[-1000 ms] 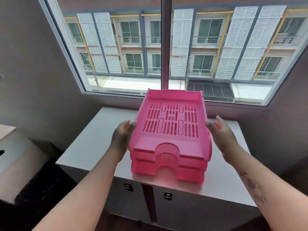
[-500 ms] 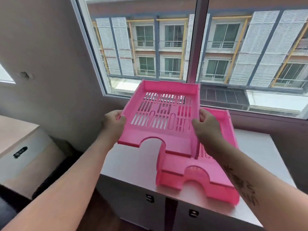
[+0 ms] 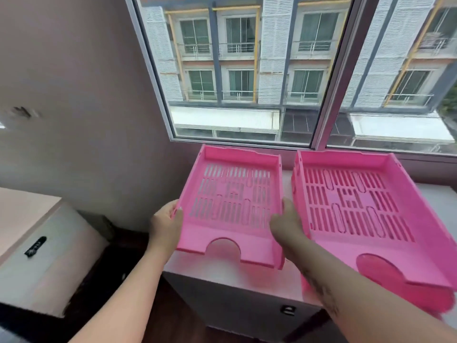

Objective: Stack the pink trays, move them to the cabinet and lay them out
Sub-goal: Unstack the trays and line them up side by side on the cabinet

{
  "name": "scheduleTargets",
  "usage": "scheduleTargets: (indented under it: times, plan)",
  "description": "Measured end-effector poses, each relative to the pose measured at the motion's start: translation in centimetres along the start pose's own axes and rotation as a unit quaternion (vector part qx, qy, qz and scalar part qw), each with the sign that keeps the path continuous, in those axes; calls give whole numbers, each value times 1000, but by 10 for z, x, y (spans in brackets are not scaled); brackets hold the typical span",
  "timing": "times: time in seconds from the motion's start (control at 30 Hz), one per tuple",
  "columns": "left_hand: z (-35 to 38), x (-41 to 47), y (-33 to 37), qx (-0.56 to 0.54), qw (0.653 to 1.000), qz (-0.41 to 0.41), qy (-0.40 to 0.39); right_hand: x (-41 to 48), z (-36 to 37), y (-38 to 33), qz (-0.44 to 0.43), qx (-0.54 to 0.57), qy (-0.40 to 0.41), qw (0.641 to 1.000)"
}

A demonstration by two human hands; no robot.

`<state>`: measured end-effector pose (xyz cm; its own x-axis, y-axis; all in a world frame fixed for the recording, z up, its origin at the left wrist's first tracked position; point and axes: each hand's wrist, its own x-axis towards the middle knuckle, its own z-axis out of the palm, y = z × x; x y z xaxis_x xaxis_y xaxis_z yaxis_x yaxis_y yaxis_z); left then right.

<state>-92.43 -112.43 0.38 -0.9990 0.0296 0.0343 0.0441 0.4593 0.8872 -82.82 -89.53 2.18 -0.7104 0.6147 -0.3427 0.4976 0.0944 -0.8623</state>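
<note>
Since lifting off the stack [image 3: 366,214], our top tray [image 3: 230,206] has swung left; fingers of both hands [image 3: 165,225] [image 3: 288,225] grip its sides; we judge lowering onto the worktop [image 3: 230,272] comes next

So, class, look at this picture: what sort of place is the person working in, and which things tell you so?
Probably an upper-floor room in a home or small office. A large window looks out on a building's balconies, a white cabinet stands below it, and pink paper trays lie on top.

Slotted pink tray [image 3: 230,206] held level, just beside stacked pink trays [image 3: 366,214] on cabinet [image 3: 237,276]
</note>
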Motion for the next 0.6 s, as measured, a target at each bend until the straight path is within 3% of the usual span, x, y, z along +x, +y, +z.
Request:
scheduleTargets:
  times: [0.17,0.27,0.43,0.6]
  plan:
    - [12,-9,-34,10,998,-51,-27,10,13,23,23,-26,11,999]
    - [11,-5,-33,15,997,-79,-11,15,7,13,-10,-77,16,997]
    - [17,21,29,20,999,28,26,28,-33,-42,-135,-140,51,980]
    - [76,19,98,23,991,121,-56,47,-109,-64,-162,-117,125,972]
